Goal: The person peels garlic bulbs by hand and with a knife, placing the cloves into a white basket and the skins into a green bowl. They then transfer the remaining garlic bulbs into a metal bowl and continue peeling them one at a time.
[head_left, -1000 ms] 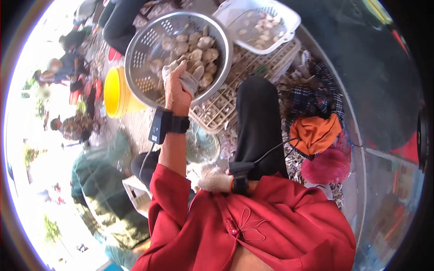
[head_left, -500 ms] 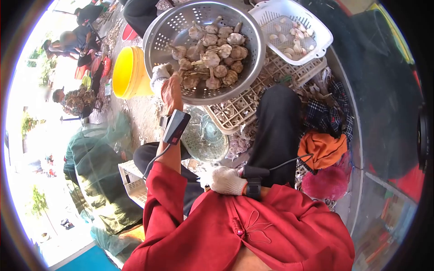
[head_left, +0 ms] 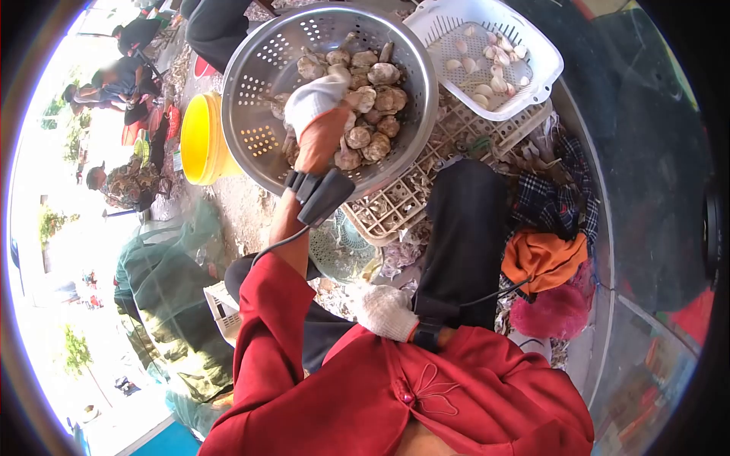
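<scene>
My left hand [head_left: 318, 106], in a white glove that leaves part of it bare, reaches into a large metal colander [head_left: 262, 163]. It lies over a heap of garlic bulbs [head_left: 388, 99] with dry stalks, and its fingertips are hidden among them. Low in front of my red top, my right hand [head_left: 384, 311] wears a knitted white glove and is curled closed. A pale strip [head_left: 371, 267] shows just beyond its fingers; I cannot tell what the hand holds. Below the colander, a green mesh basket [head_left: 334, 247] sits between my legs.
A white plastic basket [head_left: 544, 45] with loose garlic cloves [head_left: 498, 57] stands on an upturned beige crate [head_left: 395, 205]. To the left is a yellow bucket [head_left: 199, 140]. Orange cloth [head_left: 544, 258] lies right of my knee. Other people [head_left: 125, 80] sit farther off at upper left.
My left hand has moved from the colander's near-left rim inward and up over the garlic bulbs. My right hand stays low by my lap, turned slightly.
</scene>
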{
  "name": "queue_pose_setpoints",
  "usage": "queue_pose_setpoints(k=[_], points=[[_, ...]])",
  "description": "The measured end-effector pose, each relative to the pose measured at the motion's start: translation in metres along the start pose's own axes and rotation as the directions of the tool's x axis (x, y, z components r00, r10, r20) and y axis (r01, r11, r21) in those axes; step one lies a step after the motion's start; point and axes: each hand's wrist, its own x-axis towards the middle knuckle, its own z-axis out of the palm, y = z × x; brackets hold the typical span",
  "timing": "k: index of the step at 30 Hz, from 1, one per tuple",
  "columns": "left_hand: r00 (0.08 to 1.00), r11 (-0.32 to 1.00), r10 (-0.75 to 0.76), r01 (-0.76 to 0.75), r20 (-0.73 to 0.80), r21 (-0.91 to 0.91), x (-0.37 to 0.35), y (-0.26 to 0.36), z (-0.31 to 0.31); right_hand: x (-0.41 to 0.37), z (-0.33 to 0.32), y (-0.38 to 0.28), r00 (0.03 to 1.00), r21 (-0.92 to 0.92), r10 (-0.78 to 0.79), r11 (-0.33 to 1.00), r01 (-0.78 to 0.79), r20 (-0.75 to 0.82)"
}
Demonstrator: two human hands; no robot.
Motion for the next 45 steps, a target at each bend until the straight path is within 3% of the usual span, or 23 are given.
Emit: queue_pose_setpoints(k=[1,3,4,6,7,8,9,11,15,17,18,20,21,23,29,31,33,35,36,37,39,43,45], points=[[0.985,0.972,0.154,-0.166,0.085,0.169,0.006,0.014,-0.001,0.001,0.021,0.011,0.995,-0.003,-0.074,0.997,0.074,-0.071],[0.951,0.828,0.239,-0.306,0.198,0.47,0.013,0.02,0.015,0.004,0.022,0.014,0.979,-0.013,-0.146,0.989,0.145,-0.145],[0.952,0.803,0.231,-0.304,0.203,0.512,0.012,0.026,0.015,0.006,0.022,0.014,0.978,-0.026,-0.152,0.988,0.15,-0.142],[0.941,0.854,0.226,-0.316,0.251,0.413,0.023,0.009,0.018,0.005,0.023,0.016,0.978,-0.038,-0.154,0.988,0.15,-0.14],[0.929,0.897,0.219,-0.312,0.298,0.313,0.025,0.002,0.019,0.001,0.006,0.007,0.996,-0.026,-0.064,0.998,0.063,-0.06],[0.93,0.893,0.161,-0.28,0.331,0.353,0.019,0.019,0.005,0.001,-0.004,0.002,1.0,-0.022,0.024,0.999,-0.023,0.016],[0.93,0.889,0.168,-0.286,0.327,0.358,0.017,0.02,0.003,0.002,-0.005,0.003,1.0,-0.024,0.018,1.0,-0.018,0.007],[0.888,0.8,0.369,-0.454,0.276,0.392,0.01,0.016,0.002,0.001,-0.004,0.005,0.996,0.09,-0.076,0.993,0.08,-0.039],[0.879,0.809,0.389,-0.469,0.274,0.355,0.008,0.014,0.002,0.0,0.011,0.012,0.989,0.108,-0.131,0.984,0.139,-0.074],[0.885,0.791,0.344,-0.453,0.313,0.412,0.006,0.019,-0.001,0.003,0.032,0.022,0.985,0.012,-0.17,0.985,0.171,-0.038],[0.888,0.835,0.341,-0.437,0.308,0.335,0.007,0.016,0.002,0.002,0.014,0.011,0.985,0.002,-0.17,0.985,0.17,-0.037],[0.887,0.882,0.393,-0.438,0.241,0.173,0.007,-0.002,0.012,0.001,-0.021,-0.008,1.0,0.128,0.018,0.992,-0.018,0.003],[0.889,0.883,0.391,-0.435,0.237,0.174,0.003,-0.002,0.01,0.005,-0.022,-0.009,1.0,0.123,0.015,0.992,-0.016,0.006],[0.832,0.705,0.491,-0.554,0.26,0.442,-0.005,0.004,0.01,0.011,-0.029,-0.008,0.999,0.13,0.019,0.991,-0.013,-0.043],[0.908,0.737,0.336,-0.418,0.249,0.531,-0.015,0.014,0.015,0.007,-0.053,-0.014,0.989,0.151,-0.053,0.986,0.073,-0.135],[0.852,0.688,0.485,-0.511,0.197,0.515,-0.026,0.021,0.008,0.007,-0.055,-0.009,0.985,0.192,-0.09,0.974,0.118,-0.15],[0.847,0.694,0.508,-0.509,0.155,0.51,-0.025,0.016,0.013,0.005,-0.066,-0.013,0.991,0.151,-0.06,0.985,0.078,-0.121],[0.894,0.729,0.42,-0.434,0.155,0.529,-0.018,0.017,0.018,0.011,-0.06,-0.002,0.904,-0.02,-0.374,0.925,0.379,-0.205],[0.938,0.764,0.296,-0.346,0.182,0.545,-0.014,0.02,0.021,0.013,-0.061,-0.003,0.942,0.028,-0.301,0.951,0.308,-0.151],[0.937,0.764,0.299,-0.349,0.18,0.543,-0.012,0.02,0.023,0.013,-0.064,-0.003,0.942,0.025,-0.299,0.952,0.306,-0.153],[0.929,0.738,0.257,-0.366,0.265,0.566,-0.016,0.029,0.014,0.008,-0.089,-0.02,0.997,0.287,-0.06,0.955,0.072,-0.052],[0.941,0.841,0.154,-0.285,0.302,0.459,-0.024,0.034,-0.001,0.013,-0.116,-0.022,0.997,0.132,-0.015,0.991,0.025,-0.073],[0.925,0.816,0.277,-0.37,0.261,0.444,-0.016,0.013,0.014,0.013,-0.126,-0.023,0.999,0.21,0.027,0.977,-0.017,-0.042]])
